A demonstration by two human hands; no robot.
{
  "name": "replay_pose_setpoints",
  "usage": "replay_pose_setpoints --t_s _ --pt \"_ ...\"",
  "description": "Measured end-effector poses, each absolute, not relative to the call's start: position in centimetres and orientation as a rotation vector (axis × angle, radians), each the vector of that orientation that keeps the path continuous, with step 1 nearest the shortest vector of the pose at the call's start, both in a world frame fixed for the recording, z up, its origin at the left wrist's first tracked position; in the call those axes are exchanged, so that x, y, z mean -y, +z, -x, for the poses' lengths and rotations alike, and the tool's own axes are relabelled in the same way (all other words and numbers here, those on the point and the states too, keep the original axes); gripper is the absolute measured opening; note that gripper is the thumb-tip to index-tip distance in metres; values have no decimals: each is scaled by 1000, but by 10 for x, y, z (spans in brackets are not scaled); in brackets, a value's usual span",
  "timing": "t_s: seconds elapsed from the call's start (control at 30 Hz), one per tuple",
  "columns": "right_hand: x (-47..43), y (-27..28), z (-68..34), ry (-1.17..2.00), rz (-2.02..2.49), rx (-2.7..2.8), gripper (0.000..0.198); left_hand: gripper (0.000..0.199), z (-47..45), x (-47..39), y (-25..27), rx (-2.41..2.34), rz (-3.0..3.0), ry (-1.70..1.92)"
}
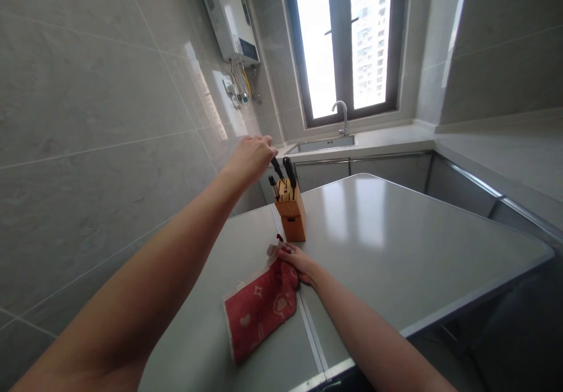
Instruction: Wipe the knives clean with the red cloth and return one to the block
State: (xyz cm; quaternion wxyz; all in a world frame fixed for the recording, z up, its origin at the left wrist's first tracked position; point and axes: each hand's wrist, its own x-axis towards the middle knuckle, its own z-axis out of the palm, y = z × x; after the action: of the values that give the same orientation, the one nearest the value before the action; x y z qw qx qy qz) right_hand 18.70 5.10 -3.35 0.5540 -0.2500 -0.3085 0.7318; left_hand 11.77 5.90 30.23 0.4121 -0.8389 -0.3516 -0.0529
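A wooden knife block (pixel 295 227) stands upright on the folding table (pixel 417 233), with several black-handled tools in its top. Reaching over from the left, my left hand (pixel 253 156) is closed at the black handle of a knife (pixel 277 168); the blade end goes down toward the block's slots. Scissors (pixel 290 172) with black grips and a thinner black-handled tool (pixel 273 185) also sit in the block. In front of it, my right hand (pixel 299 262) is closed around a bunched corner of a red patterned cloth (pixel 259 310). The rest of the cloth spreads over the table.
A sink (pixel 325 144) with a faucet (pixel 343 116) lies under the window at the back. Counters (pixel 505 151) run along the back and right. A water heater (pixel 231 16) hangs on the tiled left wall. A seam crosses the table.
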Motion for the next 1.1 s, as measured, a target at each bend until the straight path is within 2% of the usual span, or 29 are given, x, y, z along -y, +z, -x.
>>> replay_pose_setpoints --t_s 0.7,1.1 --pt "-46 -27 -188 1755 648 663 54 31 -119 -41 294 826 2101 -112" --pt "-46 -27 -188 1744 671 651 62 34 -123 -41 292 835 2124 -110"
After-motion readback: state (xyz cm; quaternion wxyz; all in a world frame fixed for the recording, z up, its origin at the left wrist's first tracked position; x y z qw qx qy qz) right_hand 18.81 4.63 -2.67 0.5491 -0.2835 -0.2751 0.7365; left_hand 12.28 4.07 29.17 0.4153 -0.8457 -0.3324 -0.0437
